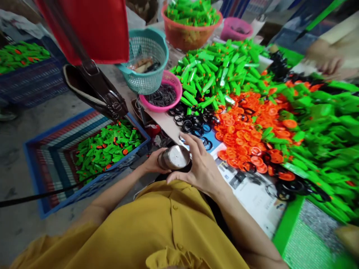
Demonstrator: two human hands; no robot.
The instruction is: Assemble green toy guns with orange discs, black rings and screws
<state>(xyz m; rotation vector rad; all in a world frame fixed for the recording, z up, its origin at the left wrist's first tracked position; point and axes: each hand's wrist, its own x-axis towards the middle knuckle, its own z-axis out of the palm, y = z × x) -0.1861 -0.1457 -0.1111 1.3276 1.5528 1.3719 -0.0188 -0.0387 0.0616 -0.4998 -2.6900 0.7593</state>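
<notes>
My left hand [153, 160] is wrapped around the side of a short metal cylinder [174, 157] with a pale, round top, held in front of my body. Whether it is a cup or a lidded jar I cannot tell. My right hand [203, 168] is curved around the cylinder's right side, thumb and fingers apart, close to its rim. Just beyond my hands, black rings [193, 123] lie loose on the table. To their right spreads a heap of orange round plastic pieces [244, 134]. Green plastic pieces [210, 71] are piled behind.
A blue crate [36, 175] with green pieces stands at the left. A pink bowl [176, 80] of dark small parts and a teal basket [127, 76] are at the table's edge. A brown bag [112, 99] hangs at upper left. Another person's hand [327, 61] is across the table.
</notes>
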